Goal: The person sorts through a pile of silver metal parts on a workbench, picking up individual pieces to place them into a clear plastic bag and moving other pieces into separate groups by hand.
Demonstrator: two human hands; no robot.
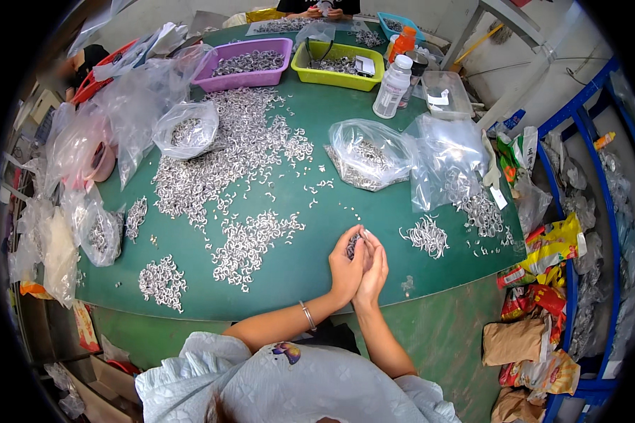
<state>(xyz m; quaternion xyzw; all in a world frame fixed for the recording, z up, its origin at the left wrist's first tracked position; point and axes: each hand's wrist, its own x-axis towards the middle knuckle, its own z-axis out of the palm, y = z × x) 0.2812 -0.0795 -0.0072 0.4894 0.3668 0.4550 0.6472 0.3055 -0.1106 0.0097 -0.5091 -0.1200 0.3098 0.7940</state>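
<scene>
My left hand (344,269) and my right hand (372,273) are cupped together over the near part of the green table (314,282). Between them they hold a clump of small curved metal pieces (353,244), partly hidden by my fingers and palms. To the right of my hands lies a small pile of silvery curved pieces (427,237). A wider pile of similar hooked pieces (250,243) spreads to their left, and a small separate heap (163,283) sits near the front left edge. Just beyond my hands stands an open clear bag (370,158) filled with metal pieces.
A large spread of pieces (222,155) covers the middle left. Purple (289,53) and green (374,79) baskets stand at the back, beside a white bottle (394,88). Plastic bags (92,148) crowd the left edge; a blue rack (600,190) rises at right. Another person's hands (316,12) are at the far end.
</scene>
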